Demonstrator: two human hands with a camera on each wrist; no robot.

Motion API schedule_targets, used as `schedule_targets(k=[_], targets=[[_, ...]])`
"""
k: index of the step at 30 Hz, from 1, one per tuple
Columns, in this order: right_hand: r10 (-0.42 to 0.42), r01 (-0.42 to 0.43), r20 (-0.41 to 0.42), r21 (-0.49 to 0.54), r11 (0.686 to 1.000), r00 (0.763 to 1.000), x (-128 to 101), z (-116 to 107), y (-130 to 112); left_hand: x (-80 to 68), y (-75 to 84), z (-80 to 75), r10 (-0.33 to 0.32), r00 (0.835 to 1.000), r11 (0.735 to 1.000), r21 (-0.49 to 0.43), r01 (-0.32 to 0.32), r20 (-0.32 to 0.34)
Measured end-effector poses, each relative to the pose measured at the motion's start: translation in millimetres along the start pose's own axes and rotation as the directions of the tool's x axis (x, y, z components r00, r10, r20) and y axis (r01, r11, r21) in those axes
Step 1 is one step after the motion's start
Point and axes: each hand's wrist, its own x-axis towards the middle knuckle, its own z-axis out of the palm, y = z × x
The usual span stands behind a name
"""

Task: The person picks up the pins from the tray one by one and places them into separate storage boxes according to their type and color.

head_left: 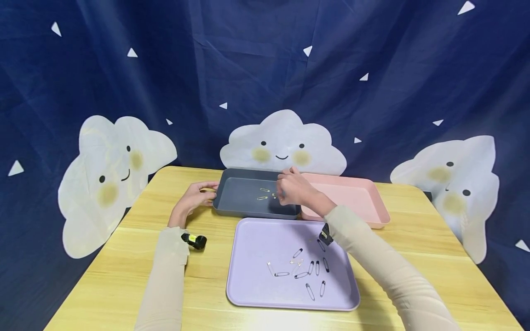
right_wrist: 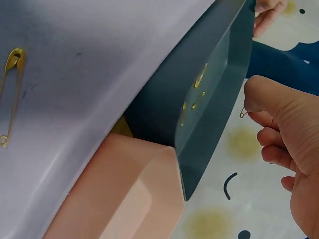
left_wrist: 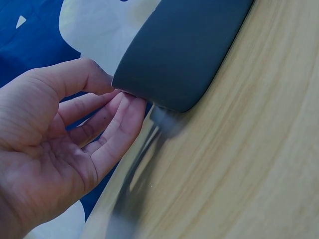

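My right hand is over the right part of a dark grey tray. Between its thumb and forefinger it pinches a small gold safety pin, clear in the right wrist view. A few gold safety pins lie inside the dark tray. At that tray's left end, my left hand holds the edge, thumb and fingertips meeting at the rim in the left wrist view. Nearer to me, a lilac tray carries several black safety pins and some gold safety pins.
A pink tray stands to the right of the dark one, partly behind my right forearm. All the trays rest on a light wooden table. A blue curtain with clouds hangs behind.
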Motion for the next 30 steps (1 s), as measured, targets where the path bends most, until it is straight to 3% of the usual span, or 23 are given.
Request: schedule_targets(k=[22, 30], targets=[[-0.021, 0.022, 0.076, -0.021, 1.0, 0.997, 3, 21, -7, 0.8, -1.6, 0.5, 0.008, 1.0, 1.0, -0.005, -0.008, 0.013], [-0.015, 0.017, 0.068, -0.032, 0.999, 0.998, 6, 26, -6, 1.4, -3.7, -3.7, 0.01, 1.0, 1.0, -0.009, -0.009, 0.022]])
